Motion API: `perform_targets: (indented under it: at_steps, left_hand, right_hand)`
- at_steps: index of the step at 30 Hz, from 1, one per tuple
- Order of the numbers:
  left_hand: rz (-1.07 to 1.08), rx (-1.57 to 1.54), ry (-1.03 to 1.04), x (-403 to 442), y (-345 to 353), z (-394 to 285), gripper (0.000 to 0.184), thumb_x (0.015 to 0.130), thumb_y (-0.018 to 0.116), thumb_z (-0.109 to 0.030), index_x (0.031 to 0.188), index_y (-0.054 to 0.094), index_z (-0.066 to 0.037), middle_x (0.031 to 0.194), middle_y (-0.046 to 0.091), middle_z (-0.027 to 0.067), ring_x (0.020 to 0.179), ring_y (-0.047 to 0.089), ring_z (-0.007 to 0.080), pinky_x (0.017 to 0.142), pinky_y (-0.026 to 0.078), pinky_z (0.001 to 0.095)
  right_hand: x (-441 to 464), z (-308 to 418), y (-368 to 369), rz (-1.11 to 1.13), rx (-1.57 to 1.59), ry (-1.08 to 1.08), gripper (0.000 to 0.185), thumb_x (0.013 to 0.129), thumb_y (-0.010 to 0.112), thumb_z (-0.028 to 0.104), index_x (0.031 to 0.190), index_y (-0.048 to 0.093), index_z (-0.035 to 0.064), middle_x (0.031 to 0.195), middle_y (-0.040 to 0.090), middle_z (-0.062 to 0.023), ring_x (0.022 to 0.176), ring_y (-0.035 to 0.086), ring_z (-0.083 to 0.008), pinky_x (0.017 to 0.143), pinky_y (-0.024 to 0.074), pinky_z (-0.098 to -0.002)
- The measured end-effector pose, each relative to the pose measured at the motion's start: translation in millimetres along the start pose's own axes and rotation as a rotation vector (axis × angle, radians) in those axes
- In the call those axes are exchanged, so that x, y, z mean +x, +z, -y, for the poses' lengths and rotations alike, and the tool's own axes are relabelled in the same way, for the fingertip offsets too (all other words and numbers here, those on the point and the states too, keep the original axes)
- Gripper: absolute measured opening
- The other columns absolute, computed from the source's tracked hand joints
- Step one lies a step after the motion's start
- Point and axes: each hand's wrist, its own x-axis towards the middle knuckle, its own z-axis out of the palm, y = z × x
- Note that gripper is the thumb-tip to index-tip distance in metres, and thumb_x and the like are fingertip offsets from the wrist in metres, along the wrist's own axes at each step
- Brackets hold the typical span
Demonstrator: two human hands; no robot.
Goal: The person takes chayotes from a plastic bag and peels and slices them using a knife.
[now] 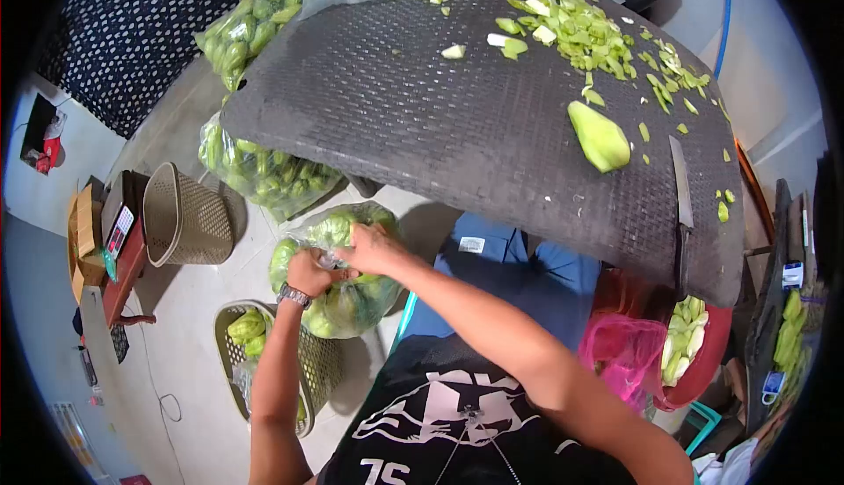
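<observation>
A clear plastic bag [347, 309] full of green chayotes stands on the floor to the left of my legs. My left hand [314, 274], with a watch on the wrist, is closed on the gathered top of the bag. Close beside it, my right hand [371, 249] pinches the same plastic from the far side. The fingertips of both hands are partly hidden. On the dark woven table lie a peeled chayote [601, 138] and a knife [681, 186] with its handle toward me.
Peelings [571, 32] are heaped on the table [378, 89]. More chayote bags [272, 173] sit by its left edge. A basket [316, 371] holding chayotes and an upright beige basket [180, 221] stand left. At right, a red tub [710, 353] holds peeled pieces beside a pink bag [624, 349].
</observation>
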Motion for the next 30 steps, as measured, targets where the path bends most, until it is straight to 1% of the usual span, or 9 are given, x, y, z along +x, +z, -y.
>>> perform_targets:
  at_steps: [3, 7, 9, 10, 15, 19, 22, 25, 30]
  left_hand:
    - [-0.014, 0.039, -0.089, 7, 7, 11, 0.080, 0.055, 0.095, -0.068, 0.065, 0.065, 0.005, 0.061, 0.065, 0.0194, 0.059, 0.066, 0.0327, 0.060, 0.052, 0.0450]
    - [-0.144, -0.253, -0.006, 15, 14, 13, 0.077, 0.055, 0.098, -0.062, 0.062, 0.062, 0.006, 0.060, 0.063, 0.0209, 0.056, 0.063, 0.0359, 0.057, 0.050, 0.0463]
    - [-0.141, -0.012, -0.062, 18, 23, 28, 0.073, 0.061, 0.096, -0.060, 0.066, 0.065, 0.006, 0.061, 0.063, 0.0216, 0.054, 0.060, 0.0351, 0.056, 0.048, 0.0467]
    - [-0.117, 0.012, -0.065, 24, 22, 30, 0.072, 0.063, 0.095, -0.059, 0.067, 0.066, 0.006, 0.061, 0.063, 0.0215, 0.054, 0.060, 0.0348, 0.056, 0.048, 0.0469]
    - [0.119, 0.001, -0.001, 20, -46, -2, 0.065, 0.074, 0.088, -0.057, 0.075, 0.071, 0.006, 0.067, 0.067, 0.0216, 0.059, 0.065, 0.0331, 0.059, 0.050, 0.0434]
    - [-0.215, -0.191, 0.010, 12, -62, 12, 0.040, 0.078, 0.090, -0.041, 0.090, 0.078, -0.004, 0.078, 0.074, 0.0172, 0.068, 0.070, 0.0305, 0.065, 0.055, 0.0390]
    - [-0.073, -0.038, 0.080, 4, -62, 24, 0.039, 0.073, 0.092, -0.038, 0.097, 0.079, -0.010, 0.091, 0.076, 0.0153, 0.083, 0.072, 0.0333, 0.077, 0.056, 0.0431]
    - [0.082, 0.091, 0.230, -9, -24, 20, 0.049, 0.066, 0.092, -0.046, 0.100, 0.079, -0.013, 0.107, 0.072, 0.0137, 0.105, 0.063, 0.0373, 0.096, 0.051, 0.0468]
    - [0.033, 0.271, 0.158, -36, -5, -19, 0.050, 0.065, 0.091, -0.041, 0.102, 0.077, -0.012, 0.115, 0.066, 0.0127, 0.111, 0.058, 0.0362, 0.095, 0.050, 0.0477]
  right_hand:
    - [-21, -2, -23, 0.269, 0.012, -0.076, 0.059, 0.082, 0.085, 0.033, 0.117, 0.054, -0.0034, 0.121, 0.064, -0.0312, 0.119, 0.061, -0.0483, 0.099, 0.0508, -0.0511]
    - [-31, -3, 0, 0.039, -0.002, -0.124, 0.061, 0.087, 0.082, 0.023, 0.126, 0.043, -0.0042, 0.132, 0.051, -0.0422, 0.126, 0.051, -0.0591, 0.107, 0.0463, -0.0551]
    - [-28, -4, 9, 0.030, 0.049, -0.082, 0.062, 0.088, 0.080, 0.018, 0.129, 0.039, -0.0046, 0.134, 0.045, -0.0470, 0.128, 0.047, -0.0633, 0.109, 0.0446, -0.0565]
    - [-21, -5, 15, -0.008, -0.070, -0.114, 0.071, 0.090, 0.077, 0.020, 0.140, 0.034, -0.0076, 0.136, 0.049, -0.0465, 0.123, 0.058, -0.0547, 0.102, 0.0508, -0.0519]
    - [4, -6, 10, 0.003, -0.139, -0.053, 0.061, 0.090, 0.076, 0.021, 0.136, 0.044, -0.0055, 0.125, 0.058, -0.0371, 0.113, 0.063, -0.0496, 0.094, 0.0531, -0.0533]
    - [-11, -12, -15, 0.110, -0.098, 0.079, 0.046, 0.090, 0.078, 0.024, 0.120, 0.052, 0.0000, 0.114, 0.065, -0.0292, 0.113, 0.064, -0.0489, 0.093, 0.0534, -0.0543]
    - [-30, -29, -24, 0.090, -0.085, 0.080, 0.038, 0.091, 0.078, 0.026, 0.111, 0.057, 0.0011, 0.103, 0.071, -0.0224, 0.108, 0.068, -0.0445, 0.090, 0.0539, -0.0517]
    - [-49, -29, -19, 0.003, -0.186, 0.163, 0.039, 0.090, 0.080, 0.026, 0.111, 0.058, 0.0009, 0.106, 0.071, -0.0232, 0.105, 0.068, -0.0453, 0.088, 0.0534, -0.0512]
    - [-59, -28, -42, 0.166, -0.102, 0.215, 0.046, 0.093, 0.075, 0.032, 0.121, 0.056, -0.0002, 0.117, 0.068, -0.0282, 0.114, 0.066, -0.0457, 0.095, 0.0529, -0.0524]
